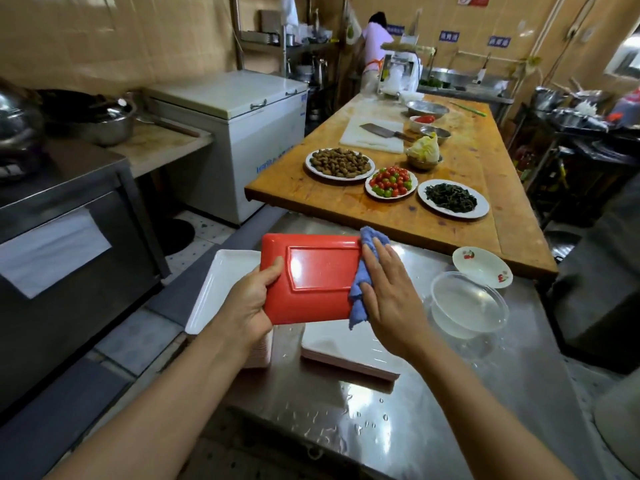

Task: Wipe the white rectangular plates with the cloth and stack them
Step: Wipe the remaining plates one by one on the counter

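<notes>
While gripping plate [313, 278]: left hand [251, 299].

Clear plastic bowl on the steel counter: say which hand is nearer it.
Right. The right hand presses the blue cloth beside the clear plastic bowl; the left hand grips the plate's far edge.

Held plate [318, 278], underside up: glossy red. Cloth [360, 289] against it: blue. Stacked plates, near left [221, 289] and near centre [346, 344]: white faces, pinkish-red edges. Counter [381, 410]: grey steel flecked with water drops. Tub [469, 303], right: clear. Small bowl [481, 266] beside it: white with red cherry motifs. Far table [478, 161]: orange-brown wood. Round dishes on it, white-rimmed: brown nuts [339, 163], red and green tomatoes [390, 182], dark greens [452, 198]. Freezer [242, 109], far left: white.
</notes>
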Action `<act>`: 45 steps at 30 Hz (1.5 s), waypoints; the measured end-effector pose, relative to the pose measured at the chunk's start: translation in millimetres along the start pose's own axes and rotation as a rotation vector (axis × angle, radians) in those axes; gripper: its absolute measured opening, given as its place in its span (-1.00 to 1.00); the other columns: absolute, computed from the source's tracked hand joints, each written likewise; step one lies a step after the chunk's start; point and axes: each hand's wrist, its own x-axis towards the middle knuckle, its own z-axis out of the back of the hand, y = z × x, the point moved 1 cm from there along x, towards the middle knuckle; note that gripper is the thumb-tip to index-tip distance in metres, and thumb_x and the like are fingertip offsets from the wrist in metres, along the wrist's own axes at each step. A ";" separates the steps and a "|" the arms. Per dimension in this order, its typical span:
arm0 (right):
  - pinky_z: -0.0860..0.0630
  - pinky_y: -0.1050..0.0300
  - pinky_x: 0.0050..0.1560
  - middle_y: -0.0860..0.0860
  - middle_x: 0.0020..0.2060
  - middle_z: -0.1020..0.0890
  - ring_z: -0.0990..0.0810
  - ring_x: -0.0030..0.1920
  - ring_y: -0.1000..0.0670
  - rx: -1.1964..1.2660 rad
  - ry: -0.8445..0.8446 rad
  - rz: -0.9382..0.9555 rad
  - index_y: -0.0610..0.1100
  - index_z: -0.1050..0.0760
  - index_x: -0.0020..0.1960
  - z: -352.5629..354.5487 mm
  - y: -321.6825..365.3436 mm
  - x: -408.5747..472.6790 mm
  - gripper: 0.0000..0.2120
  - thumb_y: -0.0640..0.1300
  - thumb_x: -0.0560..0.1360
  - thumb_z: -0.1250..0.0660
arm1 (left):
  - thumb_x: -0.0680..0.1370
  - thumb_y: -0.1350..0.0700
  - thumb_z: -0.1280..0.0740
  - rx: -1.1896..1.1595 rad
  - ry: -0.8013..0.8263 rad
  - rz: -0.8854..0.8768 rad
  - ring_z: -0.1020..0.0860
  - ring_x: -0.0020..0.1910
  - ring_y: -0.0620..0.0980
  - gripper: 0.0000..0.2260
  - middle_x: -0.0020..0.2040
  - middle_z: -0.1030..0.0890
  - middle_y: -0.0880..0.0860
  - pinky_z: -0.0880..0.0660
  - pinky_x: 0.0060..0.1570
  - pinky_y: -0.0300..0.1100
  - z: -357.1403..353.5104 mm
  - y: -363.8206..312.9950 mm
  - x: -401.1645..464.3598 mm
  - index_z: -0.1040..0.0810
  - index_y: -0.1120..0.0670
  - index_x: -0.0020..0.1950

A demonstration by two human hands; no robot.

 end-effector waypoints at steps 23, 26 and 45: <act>-0.42 0.35 -0.37 0.07 -0.22 -0.51 -0.55 -0.30 0.19 0.633 -0.102 -0.364 -0.10 -0.31 0.10 -39.0 34.7 37.8 -0.86 -0.28 0.57 -0.14 | 0.50 0.13 -0.40 1.070 -0.121 -0.782 -0.59 -0.19 -0.09 -0.84 -0.20 -0.60 -0.11 -0.52 -0.19 -0.25 92.7 -59.6 -16.1 -0.61 -0.05 0.05; -0.40 0.37 -0.34 0.12 -0.21 -0.50 -0.51 -0.24 0.19 0.620 -0.079 -0.365 -0.04 -0.32 0.09 -47.8 34.0 33.7 -0.86 -0.25 0.58 -0.14 | 0.53 0.16 -0.34 1.598 -0.068 -0.957 -0.55 -0.16 0.00 -0.90 -0.17 -0.59 -0.05 -0.47 -0.28 -0.16 102.7 -47.2 -12.8 -0.63 0.02 -0.03; -0.40 0.29 -0.30 0.11 -0.18 -0.50 -0.51 -0.20 0.16 0.596 -0.071 -0.483 0.00 -0.34 0.09 -61.4 11.8 7.3 -0.84 -0.20 0.57 -0.19 | 0.19 0.28 -0.57 1.947 0.114 -0.857 -0.60 -0.06 0.10 -0.61 -0.02 -0.61 0.08 -0.56 -0.46 -0.07 140.3 11.3 12.4 -0.61 0.14 -0.02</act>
